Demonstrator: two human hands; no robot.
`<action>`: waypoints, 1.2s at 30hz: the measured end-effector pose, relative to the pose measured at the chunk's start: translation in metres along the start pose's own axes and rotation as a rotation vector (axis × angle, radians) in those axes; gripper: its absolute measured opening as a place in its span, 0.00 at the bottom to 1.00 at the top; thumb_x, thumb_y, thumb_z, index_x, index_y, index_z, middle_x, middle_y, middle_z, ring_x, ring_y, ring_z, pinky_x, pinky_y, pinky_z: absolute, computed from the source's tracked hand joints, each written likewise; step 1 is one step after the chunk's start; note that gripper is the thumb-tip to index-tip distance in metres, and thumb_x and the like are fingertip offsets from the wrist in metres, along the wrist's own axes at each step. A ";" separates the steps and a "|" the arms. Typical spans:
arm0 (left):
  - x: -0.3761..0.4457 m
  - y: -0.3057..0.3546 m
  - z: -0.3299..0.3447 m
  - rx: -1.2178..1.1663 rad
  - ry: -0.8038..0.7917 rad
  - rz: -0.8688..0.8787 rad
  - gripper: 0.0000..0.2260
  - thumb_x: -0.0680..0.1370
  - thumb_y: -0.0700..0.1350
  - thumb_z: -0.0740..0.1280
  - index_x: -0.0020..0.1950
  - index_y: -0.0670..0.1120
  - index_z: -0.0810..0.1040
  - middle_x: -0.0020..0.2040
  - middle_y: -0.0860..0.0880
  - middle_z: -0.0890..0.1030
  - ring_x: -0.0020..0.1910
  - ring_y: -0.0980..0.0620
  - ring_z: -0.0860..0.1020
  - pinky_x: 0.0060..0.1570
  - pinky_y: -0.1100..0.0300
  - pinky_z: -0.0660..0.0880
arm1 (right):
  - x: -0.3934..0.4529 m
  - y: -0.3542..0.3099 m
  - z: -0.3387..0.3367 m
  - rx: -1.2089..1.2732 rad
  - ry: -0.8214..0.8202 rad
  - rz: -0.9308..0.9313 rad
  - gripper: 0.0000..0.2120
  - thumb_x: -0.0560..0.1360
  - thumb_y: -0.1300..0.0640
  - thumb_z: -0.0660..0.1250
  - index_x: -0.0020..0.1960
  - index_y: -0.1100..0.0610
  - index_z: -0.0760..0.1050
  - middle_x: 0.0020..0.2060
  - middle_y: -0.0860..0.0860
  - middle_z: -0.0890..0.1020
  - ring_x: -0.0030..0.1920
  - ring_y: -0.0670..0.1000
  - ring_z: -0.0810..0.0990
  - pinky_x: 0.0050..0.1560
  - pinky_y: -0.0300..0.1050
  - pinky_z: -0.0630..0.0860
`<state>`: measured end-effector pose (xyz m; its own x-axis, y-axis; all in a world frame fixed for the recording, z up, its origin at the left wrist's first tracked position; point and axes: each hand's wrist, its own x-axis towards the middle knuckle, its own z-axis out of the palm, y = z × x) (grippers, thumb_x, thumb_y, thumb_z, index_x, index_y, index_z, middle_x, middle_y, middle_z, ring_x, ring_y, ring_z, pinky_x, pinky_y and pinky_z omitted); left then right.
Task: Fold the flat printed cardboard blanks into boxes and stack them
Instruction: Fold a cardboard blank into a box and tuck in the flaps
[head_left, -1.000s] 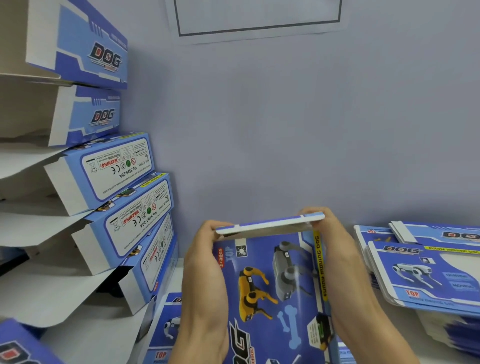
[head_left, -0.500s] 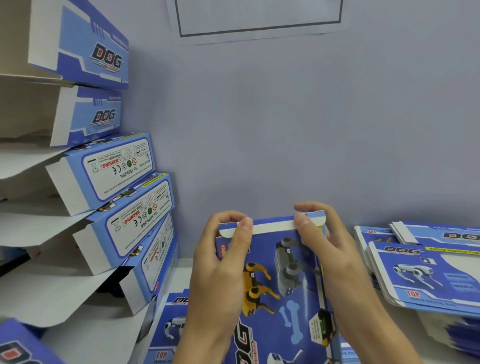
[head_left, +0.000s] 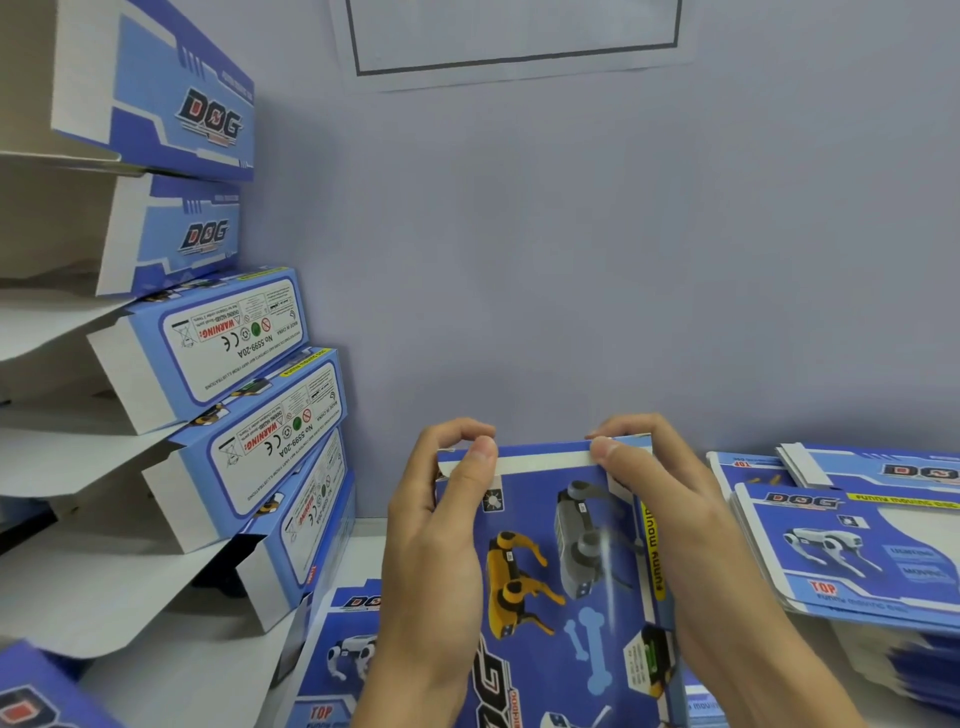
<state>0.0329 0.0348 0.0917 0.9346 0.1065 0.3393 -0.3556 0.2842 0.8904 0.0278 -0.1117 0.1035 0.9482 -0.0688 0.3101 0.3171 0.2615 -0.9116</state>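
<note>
Flap folding in progress: left hand (head_left: 436, 540) and right hand (head_left: 675, 525) pinch the box (head_left: 561, 571) top flap (head_left: 545, 461). Next, tuck it between the thumbs.

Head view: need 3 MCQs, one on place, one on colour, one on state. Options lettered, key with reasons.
1. Where is the stack of folded boxes?
A. left of the hands
B. right of the hands
C. behind the camera

2. What colour is the nearer toy dog printed on the held blank?
A. red
B. yellow
C. green

3. What are the hands doing?
A. resting flat on the table
B. hanging empty
C. pinching the blank's top flap

Key: 1 A, the folded boxes rise at the left edge. 2 B, the dog beside the grey one is yellow. 3 C, the left hand and right hand pinch the white-edged flap at its ends.
</note>
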 end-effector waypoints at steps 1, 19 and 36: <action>0.000 0.000 0.000 -0.006 -0.001 -0.005 0.17 0.68 0.61 0.68 0.52 0.55 0.78 0.50 0.42 0.84 0.48 0.41 0.85 0.41 0.47 0.82 | 0.000 0.000 0.000 0.003 -0.005 0.002 0.07 0.67 0.49 0.70 0.41 0.50 0.75 0.38 0.58 0.83 0.36 0.57 0.85 0.28 0.44 0.78; 0.001 0.002 -0.006 -0.064 0.028 0.015 0.14 0.70 0.59 0.67 0.49 0.50 0.80 0.46 0.45 0.86 0.45 0.45 0.86 0.35 0.53 0.83 | 0.000 0.008 -0.001 0.034 0.057 -0.155 0.10 0.70 0.49 0.68 0.42 0.52 0.85 0.55 0.45 0.84 0.52 0.47 0.85 0.45 0.45 0.83; 0.003 -0.001 -0.009 -0.070 0.034 -0.100 0.09 0.78 0.53 0.66 0.45 0.49 0.80 0.43 0.41 0.85 0.43 0.42 0.85 0.48 0.45 0.80 | -0.003 0.008 0.003 0.025 0.044 -0.130 0.09 0.69 0.48 0.69 0.39 0.53 0.82 0.41 0.47 0.86 0.39 0.47 0.86 0.32 0.39 0.80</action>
<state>0.0364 0.0440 0.0894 0.9654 0.1057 0.2385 -0.2607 0.3607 0.8955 0.0275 -0.1068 0.0965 0.8991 -0.1454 0.4129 0.4376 0.2711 -0.8573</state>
